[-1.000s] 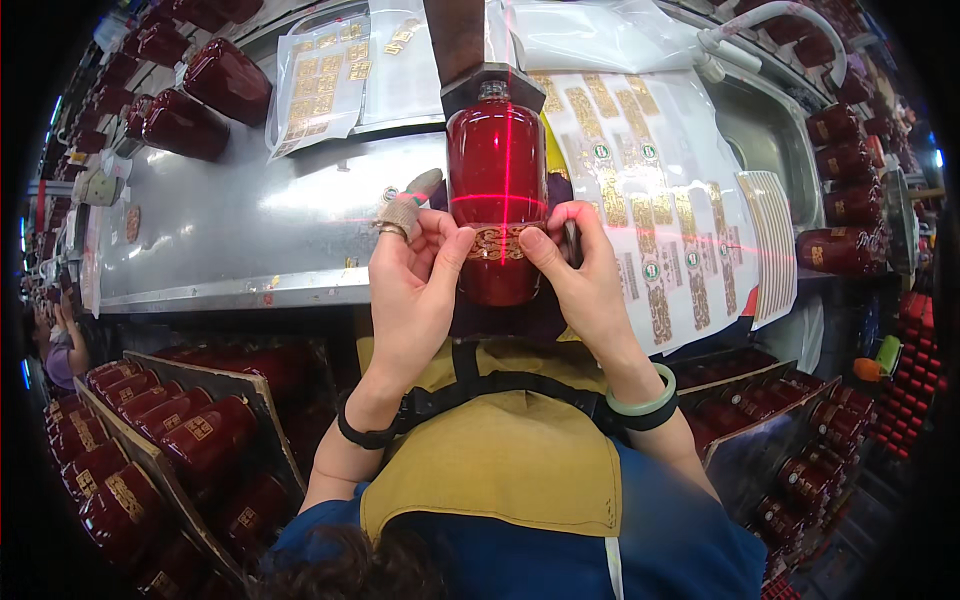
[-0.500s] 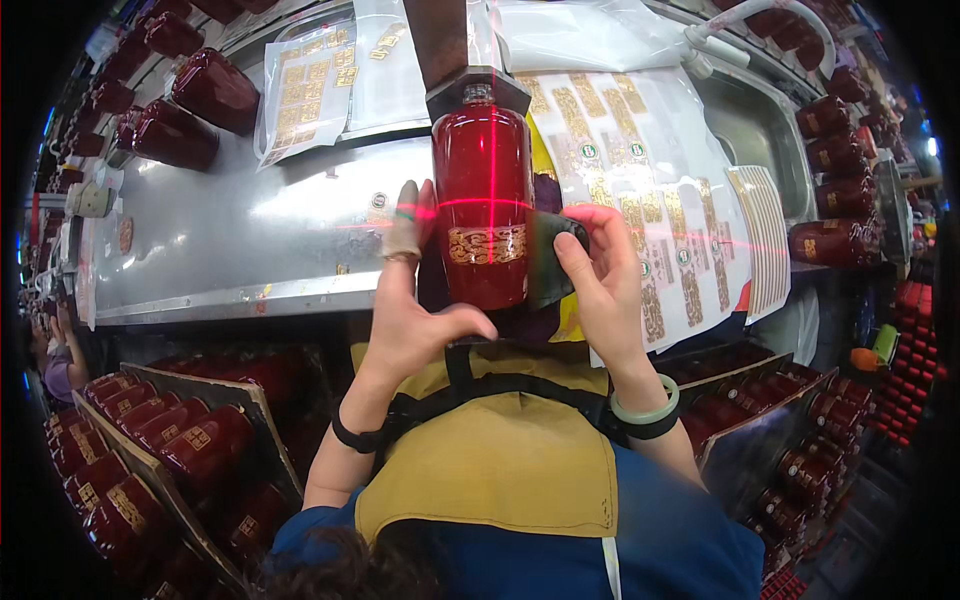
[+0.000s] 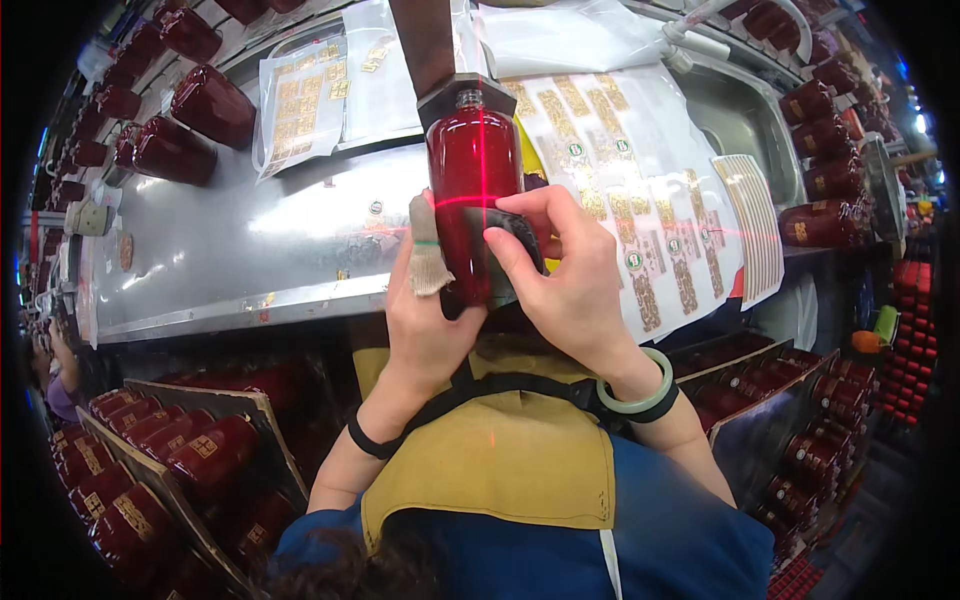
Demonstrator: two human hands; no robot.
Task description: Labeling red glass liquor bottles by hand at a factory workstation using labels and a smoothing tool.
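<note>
A glossy dark red bottle [image 3: 468,160] lies in front of me, its neck against a dark holder [image 3: 465,92]. My left hand [image 3: 425,325] is closed around the bottle's lower left side; one finger wears a beige cloth sleeve [image 3: 430,268] with a green band. My right hand [image 3: 570,270] pinches a thin black flexible scraper [image 3: 522,232], pressed flat across the bottle's face. Red laser lines cross on the bottle just above the scraper. The gold band on the bottle is out of sight now; I cannot tell whether the scraper covers it.
Sheets of gold decals [image 3: 625,190] lie right of the bottle, with a striped sheet [image 3: 748,225] beside a sink [image 3: 740,120]. More decal sheets [image 3: 305,105] lie at the back left on the metal table [image 3: 250,240]. Red bottles [image 3: 210,105] stand left; racks of bottles [image 3: 205,440] flank me below.
My left hand has gone from spread beside the bottle to closed around it. My right hand has moved left, bringing the scraper onto the bottle's face. The gold band has gone from view.
</note>
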